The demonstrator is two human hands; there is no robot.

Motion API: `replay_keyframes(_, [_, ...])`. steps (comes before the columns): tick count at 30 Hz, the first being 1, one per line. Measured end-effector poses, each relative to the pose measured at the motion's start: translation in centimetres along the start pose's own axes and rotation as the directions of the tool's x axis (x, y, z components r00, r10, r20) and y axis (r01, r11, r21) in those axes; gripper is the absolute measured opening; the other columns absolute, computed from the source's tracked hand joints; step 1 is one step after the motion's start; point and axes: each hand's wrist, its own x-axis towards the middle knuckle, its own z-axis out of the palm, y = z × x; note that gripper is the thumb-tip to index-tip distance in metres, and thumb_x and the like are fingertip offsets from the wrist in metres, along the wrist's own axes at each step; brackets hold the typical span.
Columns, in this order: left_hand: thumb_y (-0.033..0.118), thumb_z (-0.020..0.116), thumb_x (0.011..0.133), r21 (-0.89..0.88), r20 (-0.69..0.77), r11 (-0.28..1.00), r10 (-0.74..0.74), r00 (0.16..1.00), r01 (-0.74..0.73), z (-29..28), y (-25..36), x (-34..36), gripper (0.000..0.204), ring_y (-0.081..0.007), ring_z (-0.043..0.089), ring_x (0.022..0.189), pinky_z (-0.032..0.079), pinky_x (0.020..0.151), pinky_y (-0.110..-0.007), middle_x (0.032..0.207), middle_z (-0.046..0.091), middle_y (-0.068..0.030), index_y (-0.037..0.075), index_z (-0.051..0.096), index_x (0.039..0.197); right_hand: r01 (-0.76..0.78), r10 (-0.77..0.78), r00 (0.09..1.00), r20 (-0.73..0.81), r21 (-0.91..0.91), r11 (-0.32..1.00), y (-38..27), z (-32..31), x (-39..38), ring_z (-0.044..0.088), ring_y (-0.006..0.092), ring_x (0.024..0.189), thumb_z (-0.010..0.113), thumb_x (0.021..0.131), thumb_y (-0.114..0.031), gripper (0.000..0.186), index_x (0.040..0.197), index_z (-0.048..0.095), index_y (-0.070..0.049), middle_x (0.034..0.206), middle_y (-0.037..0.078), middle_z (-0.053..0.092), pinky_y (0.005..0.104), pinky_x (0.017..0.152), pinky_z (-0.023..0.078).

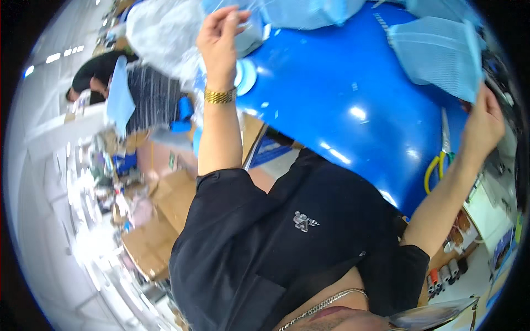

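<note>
My left hand point(221, 47), with a gold watch band on its wrist, is raised over the table's left side. Its fingers are pinched together; a thin pale strand seems to show by the tips, but what they hold is too fine to make out. At the right, my right hand point(485, 122) grips the lower corner of a light blue mesh fabric piece point(436, 52), which hangs over the blue table point(331, 83). Scissors point(442, 161) with yellow handles lie beside my right forearm. A pale blue round spool-like thing point(246, 77) is beside my left wrist.
More light blue fabric point(309, 12) lies along the table's far edge. A translucent plastic bag point(165, 41) bulges at the far left. Cardboard boxes point(146, 243) stand on the floor at left. Another person point(102, 71) bends over work farther off. Small scraps dot the tabletop.
</note>
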Motion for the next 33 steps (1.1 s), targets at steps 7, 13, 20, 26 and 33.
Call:
replay_keyframes(7, [0.016,0.06,0.093,0.38,-0.518,0.853,-0.125,0.846,0.359,-18.2,-4.1,-14.4,0.017,-0.0086,0.062,0.072,0.048,0.064,-0.02,0.082,0.069,-0.0076,0.0,0.061,0.095,0.01,-0.01,0.986,0.165,0.004,1.0,5.4,-1.1,3.2,0.065,0.0138,0.07,0.067,0.088,-0.023,0.028,0.099,0.068,0.002,0.082,0.009,0.069,0.0217,0.061,0.046])
replay_keyframes(13, [0.019,0.066,0.079,0.822,-0.308,0.39,-0.31,0.9,0.416,-20.8,-8.0,-20.5,0.018,-0.0271,0.068,0.073,0.053,0.069,-0.036,0.078,0.069,-0.0157,0.005,0.071,0.089,0.014,-0.015,0.99,0.139,0.008,1.0,5.6,-1.4,4.0,0.065,0.016,0.072,0.067,0.089,-0.021,0.025,0.099,0.067,0.002,0.086,0.008,0.069,0.0225,0.062,0.046])
replay_keyframes(20, [0.011,0.049,0.083,0.985,-0.169,-0.067,-0.499,0.85,0.156,-20.4,-13.2,-20.5,0.021,-0.0371,0.067,0.08,0.054,0.072,-0.046,0.085,0.068,-0.0206,0.002,0.068,0.082,-0.002,0.004,0.976,0.22,-0.009,1.0,6.2,-1.3,6.2,0.063,0.0139,0.07,0.062,0.091,-0.026,0.03,0.103,0.066,0.002,0.083,0.007,0.068,0.0227,0.059,0.045])
replay_keyframes(26, [0.011,0.048,0.084,0.956,-0.26,-0.09,-0.704,0.661,0.28,-15.9,-12.8,-18.2,0.027,-0.0362,0.067,0.092,0.053,0.081,-0.044,0.1,0.067,-0.0239,0.0,0.067,0.101,-0.084,0.082,0.976,0.199,0.001,0.996,6.5,-1.9,6.1,0.062,0.012,0.065,0.063,0.091,-0.024,0.025,0.098,0.066,0.001,0.081,0.005,0.068,0.0224,0.055,0.044])
replay_keyframes(33, [0.009,0.047,0.085,0.923,-0.312,0.023,-0.54,0.781,0.384,-16.5,-15.1,-18.6,0.023,-0.038,0.067,0.087,0.054,0.076,-0.046,0.094,0.066,-0.0255,0.0,0.067,0.091,-0.058,0.06,0.98,0.19,-0.015,0.998,5.1,-1.4,5.3,0.061,0.0108,0.064,0.061,0.093,-0.024,0.026,0.099,0.067,0.0,0.082,0.005,0.068,0.0214,0.055,0.042])
